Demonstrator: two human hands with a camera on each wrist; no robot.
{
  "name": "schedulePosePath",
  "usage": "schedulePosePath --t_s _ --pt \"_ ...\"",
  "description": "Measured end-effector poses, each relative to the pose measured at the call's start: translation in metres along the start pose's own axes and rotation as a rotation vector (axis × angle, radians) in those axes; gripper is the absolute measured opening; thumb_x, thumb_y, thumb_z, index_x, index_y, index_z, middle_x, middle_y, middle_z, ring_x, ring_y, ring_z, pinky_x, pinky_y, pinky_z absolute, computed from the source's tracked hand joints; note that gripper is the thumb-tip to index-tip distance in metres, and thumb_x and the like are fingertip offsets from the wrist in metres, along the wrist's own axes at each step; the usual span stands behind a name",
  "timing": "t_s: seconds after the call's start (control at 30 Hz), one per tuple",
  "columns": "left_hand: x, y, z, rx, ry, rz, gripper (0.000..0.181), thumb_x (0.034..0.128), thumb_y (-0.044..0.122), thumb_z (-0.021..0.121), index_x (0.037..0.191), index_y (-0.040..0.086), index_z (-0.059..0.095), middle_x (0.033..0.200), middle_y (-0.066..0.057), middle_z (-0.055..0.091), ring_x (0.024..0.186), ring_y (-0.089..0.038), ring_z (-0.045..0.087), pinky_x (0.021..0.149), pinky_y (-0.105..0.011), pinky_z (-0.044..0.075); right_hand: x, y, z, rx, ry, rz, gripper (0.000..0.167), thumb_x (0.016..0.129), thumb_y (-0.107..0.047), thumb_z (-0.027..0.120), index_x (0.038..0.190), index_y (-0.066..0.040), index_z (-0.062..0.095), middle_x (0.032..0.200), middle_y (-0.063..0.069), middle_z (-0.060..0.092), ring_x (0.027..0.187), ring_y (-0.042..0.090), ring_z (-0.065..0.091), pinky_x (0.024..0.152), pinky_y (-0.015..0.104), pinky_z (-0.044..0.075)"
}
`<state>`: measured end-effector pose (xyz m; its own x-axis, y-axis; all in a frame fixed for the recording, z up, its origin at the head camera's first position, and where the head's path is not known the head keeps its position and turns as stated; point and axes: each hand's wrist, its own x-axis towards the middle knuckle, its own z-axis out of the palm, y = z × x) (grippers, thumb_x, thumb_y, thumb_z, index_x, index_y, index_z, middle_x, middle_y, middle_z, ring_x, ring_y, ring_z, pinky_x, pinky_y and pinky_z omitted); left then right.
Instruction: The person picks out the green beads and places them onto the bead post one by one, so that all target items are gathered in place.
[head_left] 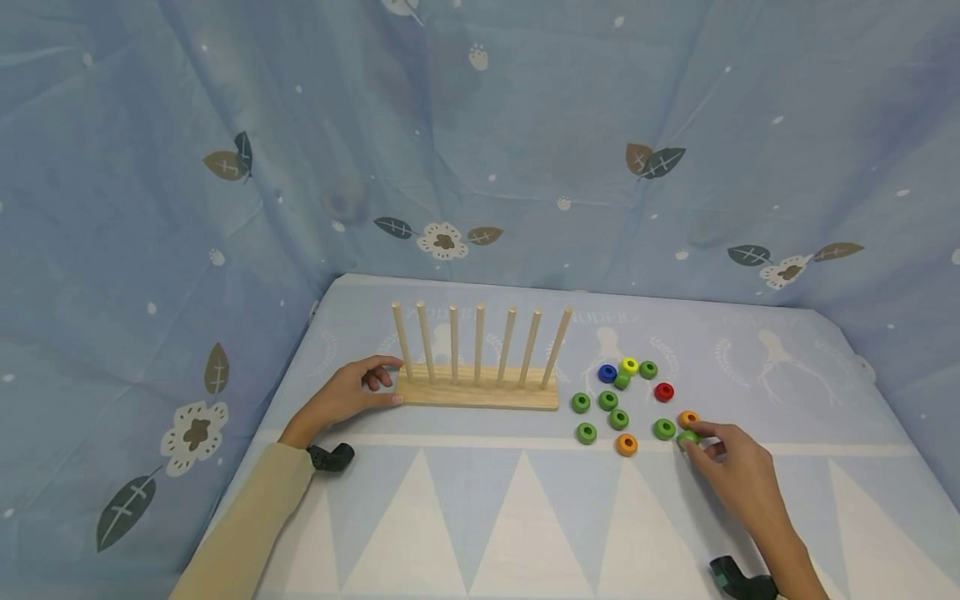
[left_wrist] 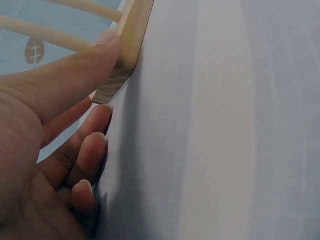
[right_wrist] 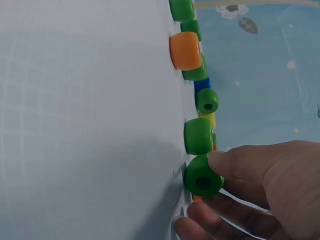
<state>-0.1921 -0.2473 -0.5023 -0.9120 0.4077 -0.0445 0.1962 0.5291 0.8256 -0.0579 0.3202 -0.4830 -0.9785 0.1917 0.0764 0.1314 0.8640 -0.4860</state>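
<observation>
Standing on the table (head_left: 450, 525), the seven-peg wooden rack (head_left: 480, 398) is gripped at its left end by the left hand (head_left: 347, 393), thumb and index finger clamped on the base. A green bead (right_wrist: 196, 169) is pinched by the right hand's (head_left: 738, 471) fingers, tilted, just beside an orange bead (head_left: 687, 416). Other beads (head_left: 618, 412) are scattered between rack and right hand.

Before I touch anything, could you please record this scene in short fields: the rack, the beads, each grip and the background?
Rack: wooden, with seven bare pegs
Left grip: holds the rack's left end
Right grip: pinches a green bead
Other beads: seven green, two orange, one red, one blue, one yellow
Bead area: right of the rack
Background: blue cloth, printed leaves and flowers
</observation>
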Motion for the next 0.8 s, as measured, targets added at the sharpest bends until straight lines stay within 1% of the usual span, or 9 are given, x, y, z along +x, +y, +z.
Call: schedulePosePath --t_s 0.17,0.27,0.53,0.67,0.8 --pt "0.0001 -0.0015 0.0002 0.006 -0.001 -0.001 0.062 0.0869 0.029 0.086 0.141 0.012 0.060 0.103 -0.005 0.062 0.088 -0.026 0.053 0.080 -0.035 0.046 0.0007 0.0000 -0.0016 -0.051 -0.033 0.029 0.043 0.088 -0.016 0.082 0.122 0.006 0.070 0.096 0.017 0.066 0.066 0.020 0.051 0.052 0.030 0.038" --pt "0.0001 -0.0009 0.0003 0.008 0.000 -0.002 0.063 0.0869 0.029 0.086 0.141 0.012 0.060 0.103 -0.005 0.062 0.088 -0.026 0.053 0.080 -0.036 0.046 0.0009 0.0000 -0.0041 -0.068 -0.054 0.022 0.045 0.088 -0.017 0.082 0.124 0.007 0.069 0.096 0.015 0.066 0.063 0.019 0.048 0.051 0.030 0.037" --pt "0.0002 0.0006 -0.0001 0.010 0.006 -0.015 0.064 0.0863 0.032 0.086 0.141 0.013 0.060 0.103 -0.005 0.062 0.089 -0.025 0.053 0.081 -0.036 0.046 0.0057 -0.0010 -0.0098 -0.081 -0.163 0.035 0.048 0.089 -0.018 0.080 0.126 0.009 0.066 0.101 0.018 0.067 0.068 0.021 0.052 0.056 0.034 0.041" --pt "0.0004 0.0012 -0.0003 0.012 0.009 -0.011 0.064 0.0858 0.032 0.087 0.141 0.013 0.061 0.103 -0.005 0.062 0.088 -0.024 0.053 0.081 -0.036 0.046 0.0072 -0.0020 -0.0093 -0.087 -0.180 0.031 0.049 0.088 -0.015 0.080 0.127 0.008 0.065 0.099 0.017 0.067 0.070 0.022 0.052 0.057 0.034 0.041" --pt "-0.0001 0.0017 -0.0001 0.010 0.004 -0.007 0.064 0.0857 0.032 0.087 0.141 0.013 0.060 0.102 -0.004 0.062 0.088 -0.025 0.053 0.080 -0.037 0.046 0.0063 -0.0016 -0.0080 -0.085 -0.176 0.019 0.049 0.086 -0.015 0.082 0.126 0.008 0.065 0.101 0.017 0.068 0.070 0.021 0.051 0.057 0.033 0.041"
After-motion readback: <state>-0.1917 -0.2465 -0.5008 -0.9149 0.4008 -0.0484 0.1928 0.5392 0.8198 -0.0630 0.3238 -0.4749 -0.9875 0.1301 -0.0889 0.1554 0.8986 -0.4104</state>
